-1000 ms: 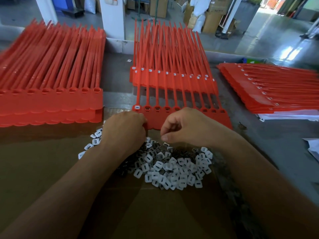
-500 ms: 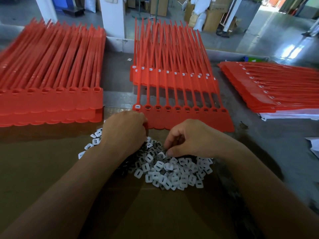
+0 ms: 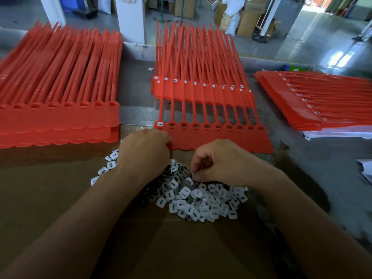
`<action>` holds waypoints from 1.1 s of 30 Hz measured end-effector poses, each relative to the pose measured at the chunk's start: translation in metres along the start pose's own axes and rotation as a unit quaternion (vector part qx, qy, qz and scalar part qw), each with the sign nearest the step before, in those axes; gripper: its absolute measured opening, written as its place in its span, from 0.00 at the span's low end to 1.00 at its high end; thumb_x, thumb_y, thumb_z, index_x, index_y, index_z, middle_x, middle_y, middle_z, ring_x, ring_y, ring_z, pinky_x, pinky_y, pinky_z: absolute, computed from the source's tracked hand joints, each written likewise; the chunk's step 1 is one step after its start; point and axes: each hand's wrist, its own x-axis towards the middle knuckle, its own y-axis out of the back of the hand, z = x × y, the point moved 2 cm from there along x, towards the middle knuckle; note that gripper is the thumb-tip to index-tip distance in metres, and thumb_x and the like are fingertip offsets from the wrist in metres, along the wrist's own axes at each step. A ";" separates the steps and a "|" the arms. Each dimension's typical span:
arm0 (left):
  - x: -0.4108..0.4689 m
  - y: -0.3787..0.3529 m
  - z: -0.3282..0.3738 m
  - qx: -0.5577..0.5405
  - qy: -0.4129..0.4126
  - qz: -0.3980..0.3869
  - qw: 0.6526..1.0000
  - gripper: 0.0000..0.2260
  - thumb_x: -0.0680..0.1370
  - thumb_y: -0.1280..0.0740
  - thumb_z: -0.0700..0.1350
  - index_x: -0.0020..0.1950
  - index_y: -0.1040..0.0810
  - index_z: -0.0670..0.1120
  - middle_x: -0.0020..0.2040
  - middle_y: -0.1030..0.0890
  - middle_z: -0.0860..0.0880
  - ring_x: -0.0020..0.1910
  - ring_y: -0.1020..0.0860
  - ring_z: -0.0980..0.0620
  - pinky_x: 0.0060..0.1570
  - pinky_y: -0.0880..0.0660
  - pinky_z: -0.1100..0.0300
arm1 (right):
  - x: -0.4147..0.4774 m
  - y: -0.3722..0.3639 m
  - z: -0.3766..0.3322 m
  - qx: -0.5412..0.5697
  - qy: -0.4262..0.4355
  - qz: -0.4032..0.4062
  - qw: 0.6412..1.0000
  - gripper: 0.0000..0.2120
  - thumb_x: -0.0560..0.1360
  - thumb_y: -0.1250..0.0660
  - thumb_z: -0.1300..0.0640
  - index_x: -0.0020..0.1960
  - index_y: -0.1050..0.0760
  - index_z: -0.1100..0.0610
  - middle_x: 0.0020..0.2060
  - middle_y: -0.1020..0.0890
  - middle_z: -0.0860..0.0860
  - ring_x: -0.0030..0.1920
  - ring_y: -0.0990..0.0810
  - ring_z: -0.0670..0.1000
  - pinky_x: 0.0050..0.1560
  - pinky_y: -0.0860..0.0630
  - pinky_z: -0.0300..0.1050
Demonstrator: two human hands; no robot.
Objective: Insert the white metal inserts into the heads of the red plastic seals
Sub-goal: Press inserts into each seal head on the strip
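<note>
A joined strip of red plastic seals (image 3: 217, 137) lies flat in front of me, heads in a row; only the leftmost head (image 3: 160, 124) shows a white insert. A heap of white metal inserts (image 3: 201, 202) lies on brown cardboard below it. My left hand (image 3: 144, 152) grips the strip's near left corner. My right hand (image 3: 219, 164) is curled over the heap's top edge, thumb and fingertips pinching at an insert (image 3: 193, 175) that is mostly hidden by the fingers.
A tall stack of seals with open heads (image 3: 60, 117) stands at the left. Behind the strip lies a stack with fitted heads (image 3: 201, 87), and another stack (image 3: 314, 101) sits on white sheets at the right. The cardboard sheet (image 3: 50, 198) covers the grey table (image 3: 322, 178).
My right hand has dropped from the strip's near edge down into the heap of inserts. My left hand has stayed at the strip's corner.
</note>
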 end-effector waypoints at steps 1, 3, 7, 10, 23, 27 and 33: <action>0.000 0.000 0.000 0.000 0.000 0.000 1.000 0.14 0.77 0.43 0.43 0.57 0.22 0.50 0.58 0.21 0.52 0.55 0.24 0.51 0.51 0.28 0.58 | 0.000 0.001 0.000 0.005 0.001 0.003 1.000 0.09 0.70 0.28 0.57 0.37 0.24 0.45 0.35 0.22 0.40 0.39 0.24 0.35 0.39 0.27 0.28; 0.000 0.000 0.000 -0.001 0.000 0.002 1.000 0.14 0.76 0.43 0.42 0.57 0.22 0.51 0.58 0.21 0.52 0.55 0.24 0.51 0.50 0.28 0.58 | -0.001 0.002 0.000 0.007 0.002 0.002 1.000 0.09 0.71 0.29 0.57 0.38 0.25 0.45 0.35 0.22 0.40 0.38 0.25 0.34 0.39 0.27 0.27; 0.000 0.000 0.000 -0.004 0.001 0.005 1.000 0.15 0.76 0.43 0.42 0.57 0.22 0.51 0.58 0.21 0.52 0.55 0.23 0.51 0.50 0.28 0.57 | -0.002 0.004 0.000 0.021 0.005 0.007 1.000 0.09 0.72 0.30 0.58 0.40 0.24 0.45 0.35 0.21 0.42 0.36 0.24 0.34 0.37 0.28 0.26; 0.000 0.000 0.000 -0.007 0.000 0.004 1.000 0.15 0.76 0.43 0.42 0.57 0.22 0.51 0.58 0.21 0.52 0.56 0.24 0.51 0.51 0.28 0.57 | -0.003 0.004 0.000 0.023 0.008 0.006 1.000 0.09 0.72 0.30 0.58 0.40 0.23 0.45 0.34 0.21 0.41 0.36 0.24 0.34 0.37 0.29 0.25; 0.000 0.000 0.000 -0.016 -0.003 0.006 1.000 0.14 0.76 0.43 0.42 0.55 0.21 0.49 0.56 0.20 0.51 0.54 0.23 0.50 0.51 0.28 0.56 | 0.018 0.018 0.000 0.067 -0.011 0.119 0.991 0.06 0.70 0.28 0.58 0.38 0.24 0.49 0.36 0.19 0.46 0.36 0.23 0.40 0.39 0.24 0.34; -0.001 0.001 0.000 -0.015 -0.009 0.009 1.000 0.14 0.76 0.43 0.42 0.55 0.21 0.49 0.56 0.20 0.51 0.53 0.23 0.49 0.51 0.26 0.55 | 0.037 0.021 0.006 0.071 -0.041 0.147 0.986 0.06 0.72 0.30 0.60 0.41 0.24 0.50 0.38 0.20 0.47 0.38 0.24 0.41 0.38 0.28 0.31; 0.000 -0.001 -0.002 -0.007 -0.010 0.012 1.000 0.13 0.76 0.42 0.43 0.54 0.21 0.49 0.53 0.20 0.50 0.50 0.22 0.49 0.47 0.26 0.56 | 0.056 0.021 0.014 0.091 -0.061 0.170 0.979 0.08 0.72 0.31 0.62 0.51 0.21 0.54 0.38 0.21 0.44 0.39 0.25 0.38 0.36 0.33 0.27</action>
